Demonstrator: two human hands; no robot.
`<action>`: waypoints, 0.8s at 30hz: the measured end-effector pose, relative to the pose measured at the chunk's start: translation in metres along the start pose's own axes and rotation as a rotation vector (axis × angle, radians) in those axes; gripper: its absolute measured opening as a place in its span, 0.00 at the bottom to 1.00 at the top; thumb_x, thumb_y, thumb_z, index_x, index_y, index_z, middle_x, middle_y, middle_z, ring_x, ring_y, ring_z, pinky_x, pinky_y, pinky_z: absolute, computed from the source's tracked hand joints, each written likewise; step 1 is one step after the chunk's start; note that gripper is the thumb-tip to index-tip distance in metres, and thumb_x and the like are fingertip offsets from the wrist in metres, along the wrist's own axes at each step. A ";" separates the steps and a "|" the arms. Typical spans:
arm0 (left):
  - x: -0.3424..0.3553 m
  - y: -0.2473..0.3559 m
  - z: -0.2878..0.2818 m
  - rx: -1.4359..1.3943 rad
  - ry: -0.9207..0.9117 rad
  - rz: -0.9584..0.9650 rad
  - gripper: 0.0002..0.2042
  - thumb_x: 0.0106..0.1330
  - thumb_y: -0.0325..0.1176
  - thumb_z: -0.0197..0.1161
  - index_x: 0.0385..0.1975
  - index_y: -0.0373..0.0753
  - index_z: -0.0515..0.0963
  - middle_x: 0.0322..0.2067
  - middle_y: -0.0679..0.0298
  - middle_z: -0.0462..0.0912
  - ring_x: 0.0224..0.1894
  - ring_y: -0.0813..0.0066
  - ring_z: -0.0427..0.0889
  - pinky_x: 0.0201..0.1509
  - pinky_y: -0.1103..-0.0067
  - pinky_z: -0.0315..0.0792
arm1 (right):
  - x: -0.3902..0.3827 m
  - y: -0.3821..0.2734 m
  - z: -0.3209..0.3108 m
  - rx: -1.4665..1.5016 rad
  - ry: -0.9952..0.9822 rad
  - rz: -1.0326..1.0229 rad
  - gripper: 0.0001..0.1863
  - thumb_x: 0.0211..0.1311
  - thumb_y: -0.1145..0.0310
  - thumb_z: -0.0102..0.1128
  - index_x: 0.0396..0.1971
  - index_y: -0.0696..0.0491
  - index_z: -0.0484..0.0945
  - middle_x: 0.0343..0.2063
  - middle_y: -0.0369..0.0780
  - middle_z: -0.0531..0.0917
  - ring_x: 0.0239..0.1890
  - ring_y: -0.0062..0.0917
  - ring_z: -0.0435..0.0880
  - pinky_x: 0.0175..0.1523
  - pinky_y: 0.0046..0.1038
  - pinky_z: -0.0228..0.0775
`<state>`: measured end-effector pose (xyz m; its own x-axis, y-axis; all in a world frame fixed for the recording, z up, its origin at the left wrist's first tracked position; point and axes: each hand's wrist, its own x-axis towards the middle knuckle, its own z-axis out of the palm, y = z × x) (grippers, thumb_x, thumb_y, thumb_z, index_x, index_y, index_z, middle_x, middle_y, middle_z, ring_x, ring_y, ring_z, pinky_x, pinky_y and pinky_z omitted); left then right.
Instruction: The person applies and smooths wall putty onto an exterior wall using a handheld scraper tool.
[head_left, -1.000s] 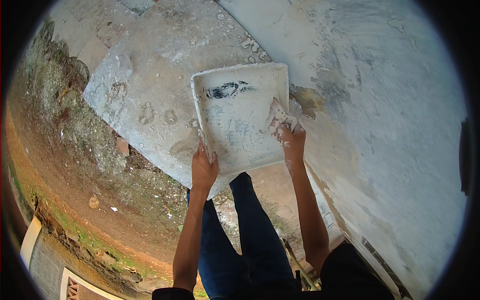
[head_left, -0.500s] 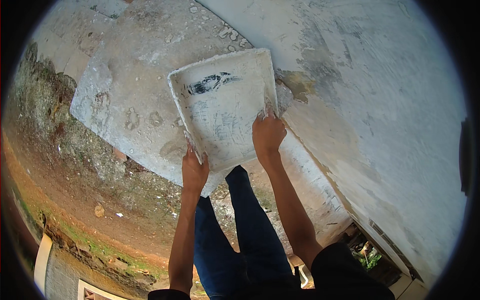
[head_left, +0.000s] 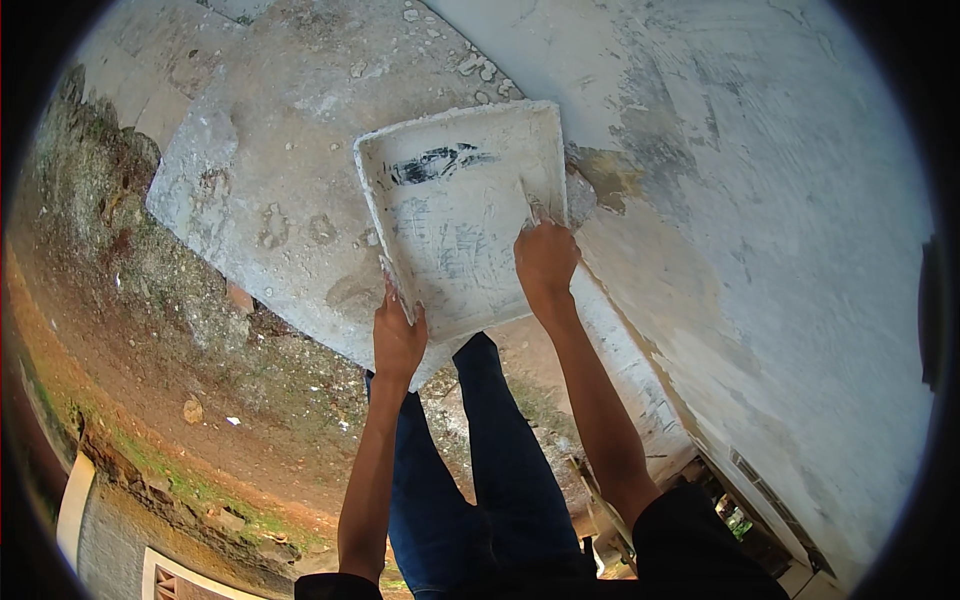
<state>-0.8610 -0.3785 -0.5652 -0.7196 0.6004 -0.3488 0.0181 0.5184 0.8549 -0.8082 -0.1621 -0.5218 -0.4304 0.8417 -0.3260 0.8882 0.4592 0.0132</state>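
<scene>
A shallow rectangular tray [head_left: 450, 265], crusted with whitish plaster and showing a dark bare smear near its far edge, is held in front of me over a grey slab. My left hand [head_left: 400, 335] grips its left wall near the close corner. Inside the right part of the tray, my right hand [head_left: 547, 260] is closed around what looks like a plaster-coated putty knife [head_left: 529, 198]. Its handle is hidden in the fist, and only a narrow pale part shows against the tray floor.
The large stained slab [head_left: 270, 200] lies beneath the tray. A patchily plastered wall [head_left: 760, 220] rises along the right. Rough, mossy ground [head_left: 250, 370] spreads to the left, and my jeans-clad legs [head_left: 510, 430] are just below the tray.
The tray and both hands have shifted slightly right in the picture. My right hand has moved a little, and the pale tool shows more clearly against the tray floor.
</scene>
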 end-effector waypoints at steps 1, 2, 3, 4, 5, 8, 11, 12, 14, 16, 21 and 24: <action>0.000 -0.003 0.000 0.017 -0.004 0.031 0.30 0.57 0.18 0.54 0.60 0.19 0.53 0.40 0.32 0.76 0.42 0.36 0.77 0.46 0.62 0.72 | 0.003 -0.001 -0.005 0.001 0.000 -0.005 0.13 0.52 0.65 0.57 0.28 0.62 0.80 0.25 0.53 0.82 0.30 0.46 0.83 0.39 0.44 0.75; 0.001 -0.002 0.000 0.029 -0.012 0.062 0.30 0.57 0.18 0.54 0.59 0.18 0.53 0.39 0.33 0.76 0.41 0.36 0.77 0.46 0.62 0.73 | 0.007 -0.001 -0.013 0.022 0.026 0.038 0.14 0.51 0.65 0.57 0.28 0.62 0.80 0.25 0.54 0.82 0.31 0.46 0.83 0.39 0.44 0.75; 0.001 -0.001 0.001 0.027 -0.010 0.062 0.30 0.57 0.18 0.54 0.59 0.18 0.53 0.39 0.33 0.76 0.41 0.36 0.77 0.46 0.62 0.73 | 0.011 -0.002 -0.017 0.043 0.051 0.081 0.14 0.51 0.65 0.58 0.28 0.63 0.80 0.26 0.54 0.82 0.31 0.46 0.83 0.39 0.44 0.75; 0.001 0.000 0.001 0.007 -0.004 0.045 0.29 0.57 0.18 0.54 0.59 0.18 0.53 0.39 0.33 0.76 0.41 0.36 0.77 0.46 0.62 0.73 | 0.019 -0.003 -0.019 0.062 0.039 0.092 0.14 0.51 0.65 0.58 0.28 0.63 0.79 0.27 0.55 0.81 0.32 0.48 0.83 0.40 0.45 0.75; 0.001 0.001 0.000 -0.010 0.004 0.029 0.29 0.57 0.18 0.54 0.59 0.18 0.53 0.39 0.33 0.76 0.41 0.36 0.77 0.46 0.62 0.73 | 0.026 -0.005 -0.021 0.065 0.038 0.089 0.14 0.51 0.65 0.58 0.28 0.63 0.79 0.27 0.55 0.81 0.32 0.48 0.83 0.40 0.45 0.75; -0.004 -0.015 0.007 0.054 0.042 0.081 0.30 0.57 0.18 0.54 0.60 0.19 0.53 0.40 0.33 0.75 0.40 0.36 0.77 0.45 0.61 0.73 | 0.055 -0.006 -0.024 0.178 0.013 0.046 0.11 0.51 0.67 0.58 0.27 0.61 0.79 0.29 0.54 0.82 0.33 0.48 0.83 0.41 0.43 0.76; -0.001 -0.008 0.014 0.055 0.048 0.036 0.29 0.58 0.17 0.53 0.61 0.20 0.53 0.40 0.34 0.75 0.37 0.36 0.76 0.41 0.60 0.72 | 0.090 0.009 -0.024 0.090 0.032 -0.021 0.12 0.51 0.66 0.59 0.27 0.61 0.78 0.29 0.54 0.82 0.35 0.48 0.83 0.40 0.43 0.76; -0.002 -0.010 0.015 0.051 0.053 0.032 0.29 0.58 0.17 0.53 0.61 0.20 0.53 0.40 0.34 0.75 0.37 0.36 0.76 0.41 0.60 0.72 | 0.090 0.007 -0.025 0.040 0.102 -0.036 0.12 0.51 0.66 0.59 0.29 0.60 0.78 0.30 0.53 0.82 0.36 0.47 0.83 0.41 0.43 0.76; -0.004 -0.017 0.016 0.126 0.023 -0.042 0.30 0.58 0.17 0.52 0.61 0.21 0.52 0.41 0.35 0.76 0.35 0.39 0.76 0.41 0.60 0.71 | 0.094 0.003 -0.025 0.038 0.076 -0.027 0.11 0.51 0.67 0.59 0.29 0.60 0.78 0.31 0.53 0.82 0.37 0.47 0.83 0.42 0.43 0.76; -0.009 -0.030 0.017 0.158 0.042 -0.028 0.30 0.58 0.17 0.52 0.62 0.22 0.52 0.41 0.37 0.76 0.36 0.41 0.77 0.43 0.60 0.70 | 0.098 -0.001 -0.021 0.040 0.048 -0.021 0.11 0.51 0.67 0.59 0.30 0.60 0.77 0.31 0.53 0.82 0.37 0.47 0.82 0.42 0.43 0.75; -0.011 -0.028 0.018 0.199 0.032 -0.039 0.30 0.58 0.18 0.53 0.63 0.24 0.52 0.41 0.40 0.76 0.39 0.47 0.77 0.47 0.62 0.67 | 0.106 0.007 -0.015 -0.012 0.062 -0.013 0.14 0.50 0.68 0.61 0.34 0.61 0.77 0.34 0.54 0.82 0.39 0.47 0.82 0.44 0.41 0.75; -0.009 -0.023 0.017 0.222 0.031 -0.042 0.30 0.58 0.18 0.52 0.63 0.24 0.53 0.40 0.41 0.77 0.38 0.48 0.77 0.47 0.63 0.68 | 0.113 0.011 -0.026 -0.024 0.068 -0.075 0.14 0.50 0.67 0.57 0.31 0.64 0.75 0.32 0.56 0.81 0.38 0.49 0.81 0.44 0.40 0.74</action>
<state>-0.8430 -0.3855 -0.5880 -0.7440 0.5578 -0.3677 0.1371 0.6661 0.7331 -0.8515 -0.0547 -0.5343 -0.5064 0.8216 -0.2618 0.8492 0.5279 0.0143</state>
